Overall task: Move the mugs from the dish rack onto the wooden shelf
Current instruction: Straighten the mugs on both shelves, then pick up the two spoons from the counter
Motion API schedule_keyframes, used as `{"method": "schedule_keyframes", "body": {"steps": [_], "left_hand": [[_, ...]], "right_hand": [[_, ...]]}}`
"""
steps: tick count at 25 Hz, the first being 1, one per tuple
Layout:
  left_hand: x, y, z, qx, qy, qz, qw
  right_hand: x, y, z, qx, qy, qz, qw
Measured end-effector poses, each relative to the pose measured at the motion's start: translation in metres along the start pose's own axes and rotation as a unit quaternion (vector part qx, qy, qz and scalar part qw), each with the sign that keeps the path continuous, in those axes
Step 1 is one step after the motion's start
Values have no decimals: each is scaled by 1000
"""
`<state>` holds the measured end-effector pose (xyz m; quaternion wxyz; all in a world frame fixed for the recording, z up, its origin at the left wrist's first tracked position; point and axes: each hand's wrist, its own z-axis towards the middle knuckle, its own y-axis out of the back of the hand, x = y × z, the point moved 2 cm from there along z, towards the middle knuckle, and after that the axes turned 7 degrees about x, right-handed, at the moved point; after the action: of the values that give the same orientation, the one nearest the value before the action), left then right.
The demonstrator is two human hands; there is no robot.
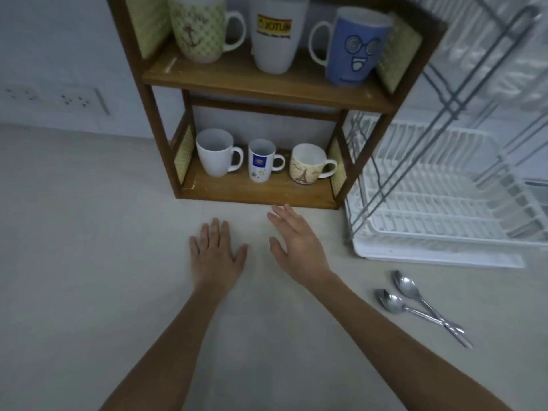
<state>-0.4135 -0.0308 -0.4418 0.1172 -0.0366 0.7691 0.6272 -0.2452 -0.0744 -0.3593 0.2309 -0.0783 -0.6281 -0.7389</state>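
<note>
The wooden shelf [261,81] stands on the counter ahead of me. Its upper board carries a green anchor mug [197,28], a white Jotun mug [275,34] and a blue face mug [355,46]. On the lower board sit a plain white mug [215,152], a small white mug with a blue label [261,160] and a cream Eiffel Tower mug [308,164]. The white dish rack [439,185] at the right holds no mugs that I can see. My left hand [215,252] lies flat on the counter, empty. My right hand [295,243] hovers open just before the shelf's base.
Two metal spoons [421,307] lie crossed on the counter at the right, in front of the rack. A grey wire frame [462,93] rises over the rack. Wall sockets [56,97] sit on the wall at the left. The pale counter [89,232] stretches left of the shelf.
</note>
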Motion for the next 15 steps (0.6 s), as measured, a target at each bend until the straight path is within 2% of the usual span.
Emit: {"method": "schedule_keyframes", "body": {"steps": [4,6,12,15], "left_hand": [[-38,-10,-36,-27,-45,-45,998],[-87,-24,-73,-25,-113,-69,991],[-193,-48,-144,-64,-223,-130,964],[-234,-57,-166,-84,-273,-134,949]], "right_hand": [[-34,2,-98,-21,-82,-38,996],[-61,21,-139,-27,-144,-47,988],[-124,61,-197,-46,-209,-68,975],[-154,72,-229,-26,-232,-62,970]]}}
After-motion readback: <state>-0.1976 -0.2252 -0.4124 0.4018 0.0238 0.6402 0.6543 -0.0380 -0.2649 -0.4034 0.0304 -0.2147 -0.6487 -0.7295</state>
